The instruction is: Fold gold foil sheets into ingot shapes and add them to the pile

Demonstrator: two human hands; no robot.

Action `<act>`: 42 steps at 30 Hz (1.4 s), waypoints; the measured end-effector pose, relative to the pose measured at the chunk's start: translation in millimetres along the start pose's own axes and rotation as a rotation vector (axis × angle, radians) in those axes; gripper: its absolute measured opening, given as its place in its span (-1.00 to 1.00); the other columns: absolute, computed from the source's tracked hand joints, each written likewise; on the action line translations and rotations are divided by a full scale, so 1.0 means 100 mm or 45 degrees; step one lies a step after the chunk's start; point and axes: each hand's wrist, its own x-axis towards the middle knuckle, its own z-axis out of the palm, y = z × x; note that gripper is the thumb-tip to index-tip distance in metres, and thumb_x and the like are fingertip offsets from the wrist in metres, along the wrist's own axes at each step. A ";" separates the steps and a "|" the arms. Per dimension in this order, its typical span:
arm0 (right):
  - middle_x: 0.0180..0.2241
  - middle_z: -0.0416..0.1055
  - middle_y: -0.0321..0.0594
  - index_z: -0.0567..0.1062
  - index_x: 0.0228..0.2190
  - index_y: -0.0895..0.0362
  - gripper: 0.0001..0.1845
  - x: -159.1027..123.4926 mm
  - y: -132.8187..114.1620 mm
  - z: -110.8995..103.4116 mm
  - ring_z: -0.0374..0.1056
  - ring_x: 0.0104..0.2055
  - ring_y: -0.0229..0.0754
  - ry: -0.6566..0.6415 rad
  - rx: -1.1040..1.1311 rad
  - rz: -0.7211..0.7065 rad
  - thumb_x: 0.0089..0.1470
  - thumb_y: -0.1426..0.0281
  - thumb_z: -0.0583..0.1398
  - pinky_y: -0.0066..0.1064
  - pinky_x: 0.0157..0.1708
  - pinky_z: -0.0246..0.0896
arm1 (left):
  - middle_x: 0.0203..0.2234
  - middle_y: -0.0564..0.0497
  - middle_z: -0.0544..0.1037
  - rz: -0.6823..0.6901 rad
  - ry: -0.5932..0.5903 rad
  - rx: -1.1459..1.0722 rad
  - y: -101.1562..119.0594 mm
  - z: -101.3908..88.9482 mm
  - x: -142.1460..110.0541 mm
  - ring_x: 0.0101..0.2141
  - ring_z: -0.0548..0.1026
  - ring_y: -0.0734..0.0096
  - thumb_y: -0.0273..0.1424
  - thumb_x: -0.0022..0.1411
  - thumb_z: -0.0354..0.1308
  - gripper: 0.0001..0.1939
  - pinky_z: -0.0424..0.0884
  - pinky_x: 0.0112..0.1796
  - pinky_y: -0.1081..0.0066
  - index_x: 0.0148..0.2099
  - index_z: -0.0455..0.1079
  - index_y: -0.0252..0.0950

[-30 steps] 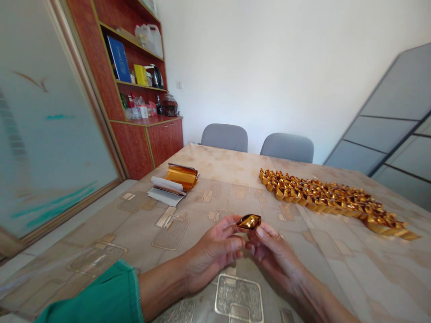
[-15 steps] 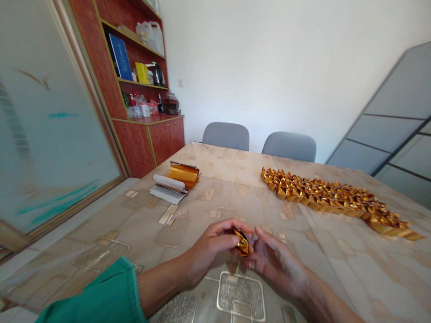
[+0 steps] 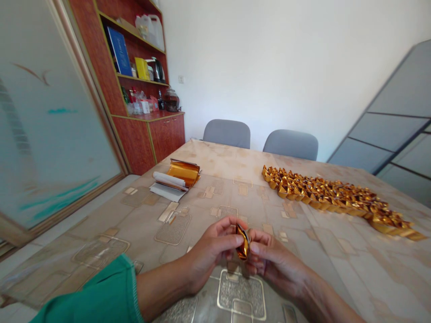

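A small folded piece of gold foil (image 3: 243, 242) stands on edge between my hands, above the table. My left hand (image 3: 212, 250) pinches it from the left with thumb and fingertips. My right hand (image 3: 272, 261) presses it from the right with curled fingers. Part of the foil is hidden behind my fingers. Farther right, several similar gold foil ingots form a long, dense band (image 3: 332, 197) on the table. Neither hand touches that band. A stack of gold foil sheets and white paper (image 3: 177, 177) lies at the far left of the table.
My green sleeve (image 3: 94, 291) covers my left forearm. The table has a beige patterned cover (image 3: 202, 202). Two grey chairs (image 3: 259, 134) stand beyond it. A red-brown shelf cabinet (image 3: 141, 103) stands at the back left, and a frosted glass door (image 3: 50, 116) is at left.
The gold foil piece has turned from lying roughly flat in my fingers to standing on edge. My hands have drawn closer around it.
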 end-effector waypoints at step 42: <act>-0.62 0.09 -0.48 0.57 -0.38 0.18 -0.74 0.03 0.01 -0.01 -0.14 -0.59 -0.42 -0.021 -0.003 -0.002 0.01 0.25 0.42 -0.59 -0.56 -0.01 | -0.51 0.08 0.43 0.111 0.023 0.270 -0.06 0.00 0.03 -0.51 0.30 0.53 -0.20 0.21 0.22 -0.74 0.14 -0.51 0.53 -0.19 0.50 -0.29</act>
